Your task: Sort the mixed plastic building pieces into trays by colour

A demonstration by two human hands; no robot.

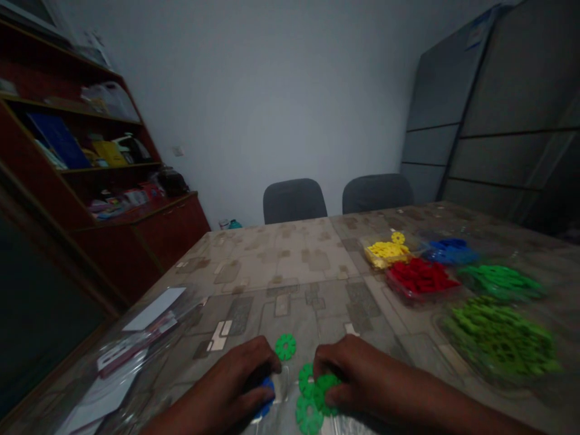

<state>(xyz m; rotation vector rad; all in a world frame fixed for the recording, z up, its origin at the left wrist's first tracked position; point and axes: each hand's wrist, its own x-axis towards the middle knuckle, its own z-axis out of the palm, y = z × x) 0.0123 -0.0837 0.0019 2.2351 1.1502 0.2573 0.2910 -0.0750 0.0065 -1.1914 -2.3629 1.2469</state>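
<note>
Both hands rest at the near edge of the table [290,260]. My left hand [235,380] is curled around a blue toothed disc [267,402], gripping it under the fingers. My right hand [348,371] pinches a cluster of joined green toothed discs [312,396] that lies on the table between the hands. A single green disc [285,347] lies loose just beyond my left fingertips, touching neither hand.
Clear trays at the right hold yellow discs [387,251], blue discs [448,251], red discs [421,277], dark green discs [498,279] and light green discs [501,341]. Papers in plastic sleeves [136,344] lie at the left. Two grey chairs [294,199] stand behind the table; a wooden shelf [67,151] stands at the left.
</note>
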